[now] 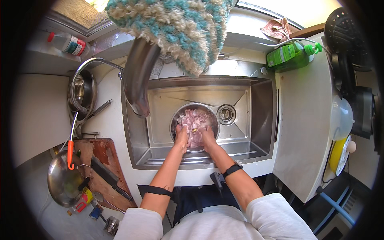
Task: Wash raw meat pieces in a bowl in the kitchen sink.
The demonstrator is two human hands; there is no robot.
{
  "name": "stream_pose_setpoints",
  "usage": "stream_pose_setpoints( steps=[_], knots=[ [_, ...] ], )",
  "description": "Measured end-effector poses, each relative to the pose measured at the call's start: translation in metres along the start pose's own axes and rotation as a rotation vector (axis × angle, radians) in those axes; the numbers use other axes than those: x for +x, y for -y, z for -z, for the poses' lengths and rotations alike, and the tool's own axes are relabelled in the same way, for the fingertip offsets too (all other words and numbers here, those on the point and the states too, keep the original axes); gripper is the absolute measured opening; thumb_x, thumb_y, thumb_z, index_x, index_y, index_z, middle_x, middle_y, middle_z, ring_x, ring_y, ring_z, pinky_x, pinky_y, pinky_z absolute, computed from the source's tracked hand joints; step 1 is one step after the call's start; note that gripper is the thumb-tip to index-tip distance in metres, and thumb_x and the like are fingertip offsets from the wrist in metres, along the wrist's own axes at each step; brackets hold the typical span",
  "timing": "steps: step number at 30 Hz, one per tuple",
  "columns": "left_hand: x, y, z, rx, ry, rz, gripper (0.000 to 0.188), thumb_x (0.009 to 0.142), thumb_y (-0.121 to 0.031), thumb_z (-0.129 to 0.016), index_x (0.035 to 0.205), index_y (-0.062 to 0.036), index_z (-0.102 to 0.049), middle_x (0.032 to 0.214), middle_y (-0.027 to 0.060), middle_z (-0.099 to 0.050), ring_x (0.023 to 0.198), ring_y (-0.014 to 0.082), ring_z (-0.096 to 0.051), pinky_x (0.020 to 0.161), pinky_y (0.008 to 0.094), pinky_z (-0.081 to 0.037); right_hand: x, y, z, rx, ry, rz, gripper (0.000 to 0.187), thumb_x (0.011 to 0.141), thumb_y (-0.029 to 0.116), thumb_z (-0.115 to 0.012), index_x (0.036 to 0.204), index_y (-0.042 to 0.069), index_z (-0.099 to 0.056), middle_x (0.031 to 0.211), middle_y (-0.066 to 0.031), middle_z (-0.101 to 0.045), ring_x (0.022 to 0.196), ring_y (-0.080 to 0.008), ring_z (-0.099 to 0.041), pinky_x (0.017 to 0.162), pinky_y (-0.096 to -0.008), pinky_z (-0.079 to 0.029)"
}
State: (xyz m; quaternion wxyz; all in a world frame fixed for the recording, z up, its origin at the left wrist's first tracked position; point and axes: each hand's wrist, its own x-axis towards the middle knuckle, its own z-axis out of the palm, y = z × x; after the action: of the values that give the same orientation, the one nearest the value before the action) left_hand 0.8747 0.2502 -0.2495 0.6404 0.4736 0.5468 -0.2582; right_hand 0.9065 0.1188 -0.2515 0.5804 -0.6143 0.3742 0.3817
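Note:
Pieces of pale pink raw meat (194, 119) fill a round steel bowl (175, 121) that stands in the sink (166, 98). At the bowl's left side, my left hand (181, 137) has its fingers curled into the meat. My right hand (207, 136) grips the meat from the right side. Both sets of fingertips are partly hidden among the pieces. A small yellow bit (195, 130) shows between the hands. Right of the bowl lies the round drain (226, 115).
A thick steel faucet (139, 82) and a teal-and-cream cloth (176, 30) hang over the sink's back left. A green soap bottle (287, 56) lies at the back right. On the left are pans (64, 180), a cutting board (106, 154) and a black-handled cleaver (105, 173).

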Motion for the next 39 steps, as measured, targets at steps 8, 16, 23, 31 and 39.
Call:
stream_pose_setpoints(
  steps=[8, 16, 23, 31, 39],
  knots=[
    [0.005, -0.01, -0.011, 0.186, 0.014, -0.435, 0.067, 0.086, -0.018, -0.067, 0.144, -0.0143, -0.034, 0.138, 0.0157, -0.049, 0.112, 0.032, -0.059, 0.086, 0.0424, -0.053, 0.0, -0.005, -0.01, 0.294, 0.187, -0.03, 0.047, 0.09, 0.019, -0.06, 0.132, 0.001, -0.046, 0.117, -0.0138, -0.063, 0.1, -0.0271, -0.064, 0.084, -0.0443, -0.052],
    [-0.013, -0.054, 0.007, 0.224, 0.02, -0.73, 0.036, 0.093, -0.001, -0.044, 0.126, -0.0022, -0.058, 0.102, 0.015, -0.07, 0.082, 0.0217, -0.069, 0.077, 0.0338, -0.054, -0.02, 0.05, -0.012, -0.483, -0.148, 0.965, 0.036, 0.091, 0.002, -0.05, 0.127, -0.002, -0.057, 0.12, -0.0258, -0.062, 0.113, -0.0431, -0.058, 0.097, -0.0434, -0.046],
    [0.04, -0.032, -0.008, 0.436, -0.155, -0.827, 0.058, 0.093, -0.021, -0.053, 0.146, -0.0059, -0.039, 0.149, 0.02, -0.039, 0.134, 0.0342, -0.041, 0.109, 0.0396, -0.037, 0.035, 0.069, 0.001, -0.865, -0.089, 1.041, 0.07, 0.083, 0.022, -0.064, 0.145, 0.006, -0.038, 0.136, -0.0308, -0.049, 0.123, -0.0421, -0.051, 0.106, -0.0433, -0.04],
    [0.031, -0.061, -0.014, 0.691, -0.069, -0.532, 0.049, 0.083, -0.027, -0.068, 0.126, -0.0077, -0.053, 0.126, 0.0241, -0.057, 0.118, 0.0389, -0.053, 0.097, 0.0442, -0.045, 0.031, 0.055, 0.008, -0.705, 0.06, 0.522, 0.052, 0.082, 0.028, -0.068, 0.126, 0.001, -0.059, 0.117, -0.0271, -0.064, 0.108, -0.0409, -0.063, 0.093, -0.0426, -0.049],
    [0.004, -0.042, 0.024, 0.286, 0.067, -0.686, 0.026, 0.095, -0.009, -0.051, 0.118, -0.002, -0.06, 0.11, 0.0094, -0.064, 0.099, 0.017, -0.059, 0.086, 0.0305, -0.049, -0.023, 0.042, 0.003, -0.675, 0.255, 1.046, 0.038, 0.086, 0.006, -0.055, 0.124, 0.001, -0.058, 0.126, -0.0244, -0.057, 0.121, -0.0404, -0.051, 0.105, -0.044, -0.039]
  ],
)
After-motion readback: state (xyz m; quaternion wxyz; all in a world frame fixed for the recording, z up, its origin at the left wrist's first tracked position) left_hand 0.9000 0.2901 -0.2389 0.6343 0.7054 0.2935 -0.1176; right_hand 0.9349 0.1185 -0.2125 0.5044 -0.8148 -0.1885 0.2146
